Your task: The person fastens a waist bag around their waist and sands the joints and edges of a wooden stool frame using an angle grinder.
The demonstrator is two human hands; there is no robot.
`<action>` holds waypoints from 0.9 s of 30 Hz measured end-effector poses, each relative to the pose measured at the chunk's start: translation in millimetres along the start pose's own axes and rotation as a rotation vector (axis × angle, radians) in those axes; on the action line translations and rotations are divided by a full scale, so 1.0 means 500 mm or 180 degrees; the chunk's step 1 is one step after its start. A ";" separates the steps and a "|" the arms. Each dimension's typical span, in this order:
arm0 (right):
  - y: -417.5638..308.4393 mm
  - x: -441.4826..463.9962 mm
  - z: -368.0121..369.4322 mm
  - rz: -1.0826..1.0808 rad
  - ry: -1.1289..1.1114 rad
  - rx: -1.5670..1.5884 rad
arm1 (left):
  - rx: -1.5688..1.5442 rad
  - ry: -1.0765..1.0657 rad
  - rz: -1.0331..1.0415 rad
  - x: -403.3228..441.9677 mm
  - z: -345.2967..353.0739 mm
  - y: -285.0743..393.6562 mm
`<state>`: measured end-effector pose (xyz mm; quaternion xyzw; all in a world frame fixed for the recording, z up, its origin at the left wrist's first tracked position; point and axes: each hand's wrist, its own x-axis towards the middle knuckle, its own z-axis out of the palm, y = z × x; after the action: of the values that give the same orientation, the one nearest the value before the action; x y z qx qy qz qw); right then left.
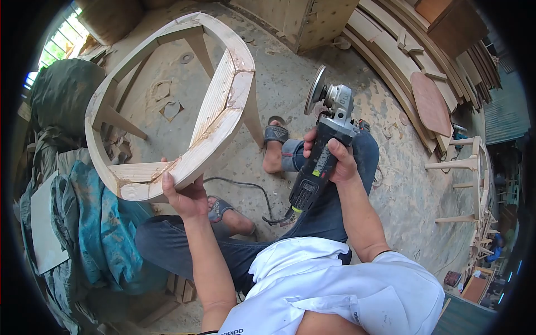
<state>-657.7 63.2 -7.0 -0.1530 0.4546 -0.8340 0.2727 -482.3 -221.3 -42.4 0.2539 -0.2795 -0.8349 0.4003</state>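
Observation:
A round wooden table frame [234,97] with several legs stands at the left, its joints smeared with brownish filler. My left hand [188,195] grips the near edge of its rim, thumb on top and the other fingers partly hidden below. In my right hand [335,159] is a black and silver angle grinder [321,162], held by its body over my right thigh. Its disc [316,90] points up and left, apart from the wood. The grinder's black cord [254,187] trails across the floor between my feet.
Long wooden boards [385,67] and a pinkish wooden panel [431,103] lie at the upper right. Another wooden frame with legs [474,164] rests at the far right. Blue and green cloth [97,223] is heaped at the left. A wooden cabinet [301,25] stands behind.

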 end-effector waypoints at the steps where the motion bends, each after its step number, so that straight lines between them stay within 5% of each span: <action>1: -0.002 0.001 0.005 -0.0026 0.0046 -0.0046 | -0.0030 -0.0005 -0.0009 0.000 0.001 0.000; 27: 0.018 0.005 0.000 0.0260 0.0402 0.0488 | 0.0272 0.0592 0.0381 0.009 0.014 -0.028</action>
<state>-657.0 57.9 -14.7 -0.0601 0.4115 -0.8626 0.2881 -497.0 -215.7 -47.7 0.3300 -0.2911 -0.7697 0.4624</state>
